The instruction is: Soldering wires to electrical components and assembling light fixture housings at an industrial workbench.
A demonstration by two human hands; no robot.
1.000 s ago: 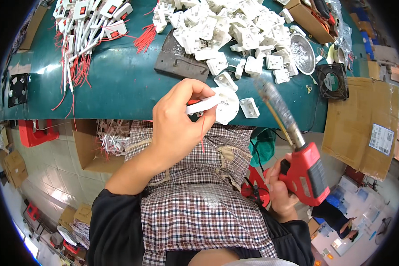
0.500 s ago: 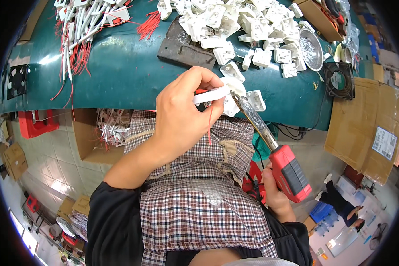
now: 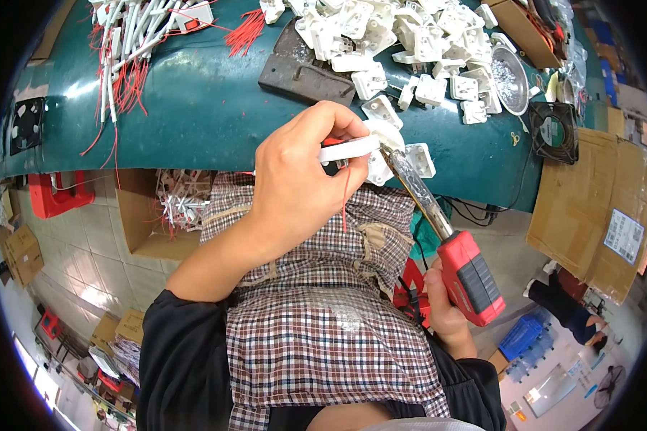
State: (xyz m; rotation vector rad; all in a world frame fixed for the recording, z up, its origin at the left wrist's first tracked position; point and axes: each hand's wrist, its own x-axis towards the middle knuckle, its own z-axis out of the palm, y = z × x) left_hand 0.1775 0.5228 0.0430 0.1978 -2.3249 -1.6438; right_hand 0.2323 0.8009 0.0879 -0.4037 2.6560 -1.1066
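Observation:
My left hand (image 3: 298, 183) is raised over my lap at the table's near edge and grips a small white plastic part (image 3: 349, 149) with a thin red wire (image 3: 346, 205) hanging from it. My right hand (image 3: 446, 312) holds a red soldering gun (image 3: 474, 276) low at the right. Its long metal tip (image 3: 413, 183) slants up and left and touches the white part beside my left fingers. A checked cloth (image 3: 323, 316) covers my lap beneath both hands.
On the green table (image 3: 194, 100) lie a heap of white plastic parts (image 3: 410, 43), a dark metal plate (image 3: 305, 72), white tubes with red wires (image 3: 133, 43), a metal bowl (image 3: 512, 72) and a black fan (image 3: 553, 133). Cardboard sheets (image 3: 597, 215) lie right, a wire-filled box (image 3: 172, 212) stands under the table.
The soldering gun swung up and left until its tip met the white part. My left hand drew the part slightly down toward me.

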